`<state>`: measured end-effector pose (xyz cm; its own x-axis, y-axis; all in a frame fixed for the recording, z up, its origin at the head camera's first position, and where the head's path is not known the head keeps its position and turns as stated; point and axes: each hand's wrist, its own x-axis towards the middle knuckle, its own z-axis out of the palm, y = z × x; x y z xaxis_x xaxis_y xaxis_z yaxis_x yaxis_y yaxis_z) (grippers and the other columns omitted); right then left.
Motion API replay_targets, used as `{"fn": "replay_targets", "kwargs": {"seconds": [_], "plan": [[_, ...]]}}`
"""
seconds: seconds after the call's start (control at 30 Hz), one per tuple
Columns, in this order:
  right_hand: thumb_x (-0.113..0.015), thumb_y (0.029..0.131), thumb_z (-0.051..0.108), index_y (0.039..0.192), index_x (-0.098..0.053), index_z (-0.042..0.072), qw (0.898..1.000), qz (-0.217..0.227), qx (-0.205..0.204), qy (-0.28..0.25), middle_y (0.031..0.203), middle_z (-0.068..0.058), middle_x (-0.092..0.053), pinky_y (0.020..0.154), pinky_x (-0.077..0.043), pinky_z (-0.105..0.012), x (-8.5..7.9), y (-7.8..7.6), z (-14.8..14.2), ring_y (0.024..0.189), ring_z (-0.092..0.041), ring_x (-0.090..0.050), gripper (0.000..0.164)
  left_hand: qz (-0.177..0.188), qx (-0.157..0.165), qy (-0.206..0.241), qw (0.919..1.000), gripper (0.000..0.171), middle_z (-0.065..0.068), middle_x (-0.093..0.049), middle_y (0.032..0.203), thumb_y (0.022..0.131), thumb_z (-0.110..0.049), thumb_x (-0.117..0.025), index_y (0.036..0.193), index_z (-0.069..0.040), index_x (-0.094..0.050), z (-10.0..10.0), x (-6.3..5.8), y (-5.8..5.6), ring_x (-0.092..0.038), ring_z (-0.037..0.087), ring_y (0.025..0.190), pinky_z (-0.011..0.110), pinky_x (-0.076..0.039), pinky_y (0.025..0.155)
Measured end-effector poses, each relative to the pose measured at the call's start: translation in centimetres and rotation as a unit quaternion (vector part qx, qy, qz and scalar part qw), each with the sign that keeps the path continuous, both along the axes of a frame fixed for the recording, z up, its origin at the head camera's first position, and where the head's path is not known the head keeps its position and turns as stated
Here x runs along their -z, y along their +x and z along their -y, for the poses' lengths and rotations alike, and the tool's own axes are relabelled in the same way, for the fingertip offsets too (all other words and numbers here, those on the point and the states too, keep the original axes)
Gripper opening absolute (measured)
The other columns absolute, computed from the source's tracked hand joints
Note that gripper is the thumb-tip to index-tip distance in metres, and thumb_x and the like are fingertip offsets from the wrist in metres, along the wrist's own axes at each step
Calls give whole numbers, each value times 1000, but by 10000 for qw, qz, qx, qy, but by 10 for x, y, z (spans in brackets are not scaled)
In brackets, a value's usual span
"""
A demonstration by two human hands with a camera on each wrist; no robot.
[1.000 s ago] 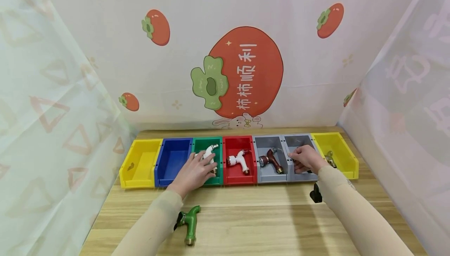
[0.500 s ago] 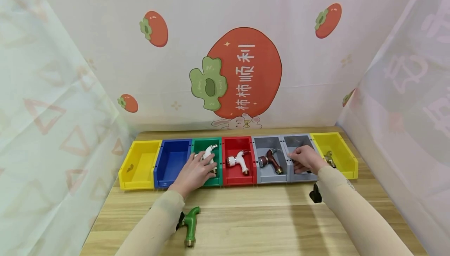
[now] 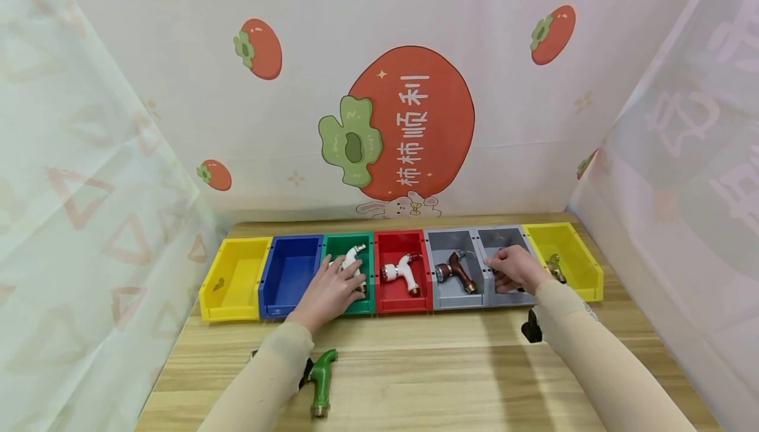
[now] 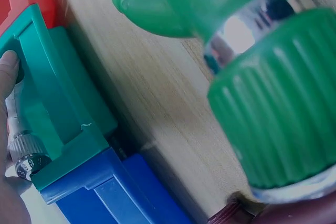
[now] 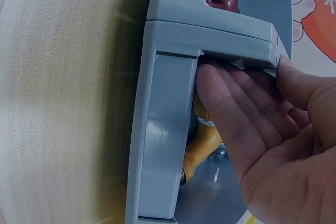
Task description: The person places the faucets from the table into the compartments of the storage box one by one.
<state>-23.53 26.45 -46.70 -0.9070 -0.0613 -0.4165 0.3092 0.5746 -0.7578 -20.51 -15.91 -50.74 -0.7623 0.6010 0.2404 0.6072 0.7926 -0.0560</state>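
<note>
My left hand lies over the green bin, its fingers bent round a white faucet in it. In the left wrist view the thumb reaches one end of this faucet, and a finger lies by its ribbed knob. My right hand pinches the side wall of the right-hand grey bin, thumb at the outer edge, fingers inside. Below those fingers, an orange-yellow faucet shows partly inside that bin.
The red bin holds another white faucet. A dark red faucet lies in the neighbouring grey bin. Yellow bins end the row, beside a blue one. A green faucet lies on the table near my left forearm.
The head view has shifted very slightly. Both hands keep their places at the bins, and the faucets have not visibly moved.
</note>
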Motion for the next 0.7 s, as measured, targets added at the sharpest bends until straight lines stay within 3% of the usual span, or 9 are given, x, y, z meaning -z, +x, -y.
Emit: {"fn": "replay_targets", "kwargs": {"seconds": [0.37, 0.7], "plan": [[-60, 105, 24, 100, -65, -4, 10000, 21, 23, -26, 79, -13, -63, 68, -64, -42, 0, 0, -1, 69, -24, -68, 29, 230, 65, 144, 9996, 48, 13, -57, 148, 94, -48, -70, 129, -16, -73, 5, -4, 5, -54, 41, 135, 60, -39, 114], [-60, 106, 24, 99, -65, -4, 10000, 30, 28, -11, 79, -13, -62, 67, -64, -42, -1, 1, 0, 69, -24, -68, 29, 324, 37, 44, 9995, 61, 9, -59, 147, 91, -55, -71, 138, -17, -67, 16, -15, 29, -49, 41, 139, 60, -42, 112]]}}
